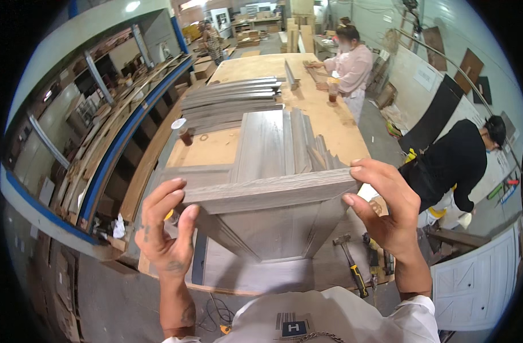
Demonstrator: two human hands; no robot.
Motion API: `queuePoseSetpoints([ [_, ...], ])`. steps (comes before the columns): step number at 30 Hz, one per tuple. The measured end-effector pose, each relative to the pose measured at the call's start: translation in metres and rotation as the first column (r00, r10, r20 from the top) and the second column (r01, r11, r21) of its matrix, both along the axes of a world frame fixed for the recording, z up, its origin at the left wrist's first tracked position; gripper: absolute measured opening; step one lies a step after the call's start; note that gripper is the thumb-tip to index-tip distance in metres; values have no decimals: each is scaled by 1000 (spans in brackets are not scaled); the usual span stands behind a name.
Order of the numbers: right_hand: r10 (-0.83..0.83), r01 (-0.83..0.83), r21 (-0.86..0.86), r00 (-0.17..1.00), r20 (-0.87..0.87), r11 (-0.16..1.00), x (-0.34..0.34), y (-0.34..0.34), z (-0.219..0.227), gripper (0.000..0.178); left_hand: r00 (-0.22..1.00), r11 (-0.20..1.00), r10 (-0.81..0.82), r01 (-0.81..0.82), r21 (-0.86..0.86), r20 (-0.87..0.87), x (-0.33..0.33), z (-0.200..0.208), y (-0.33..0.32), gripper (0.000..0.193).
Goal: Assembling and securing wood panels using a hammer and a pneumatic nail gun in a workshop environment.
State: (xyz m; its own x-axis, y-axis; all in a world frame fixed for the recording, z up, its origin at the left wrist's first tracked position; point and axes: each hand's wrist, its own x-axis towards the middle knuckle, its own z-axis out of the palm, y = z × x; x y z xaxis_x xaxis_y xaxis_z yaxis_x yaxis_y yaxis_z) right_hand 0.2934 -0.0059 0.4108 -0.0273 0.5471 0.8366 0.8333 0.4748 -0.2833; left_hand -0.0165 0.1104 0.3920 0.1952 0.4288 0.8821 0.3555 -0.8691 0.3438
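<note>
A grey wood-grain framed panel (267,194), like a cabinet door, stands tilted on edge in front of me at the near end of the table. My left hand (169,231) grips its upper left corner, thumb on the near side and fingers over the far side. The upper right corner is pinched between the thumb and fingers of my right hand (390,211). Beneath the panel lies a flat grey board (233,274). To the right of it on the table rests a hammer (353,268) with a yellow and black handle, beside another tool (374,257) I cannot make out.
Grey strips (233,100) are stacked on the long wooden table (344,128), with upright boards (264,134) nearer. Cups of brown liquid stand at left (185,136) and right (333,91). A person in pink (353,66) works across; another in black (453,160) bends at right. Shelving (118,131) lines the left.
</note>
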Motion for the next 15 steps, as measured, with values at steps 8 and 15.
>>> queuePoseSetpoints([
  [8, -64, 0, -125, 858, -509, 992, 21, 4, -80, 16, 998, 984, -55, 52, -171, -8, -17, -13, 6, 30],
  [15, -649, 448, -804, 753, 105, 391, 42, -62, -373, 40, 960, 998, 44, -29, 59, -275, -26, -1, -10, 30],
])
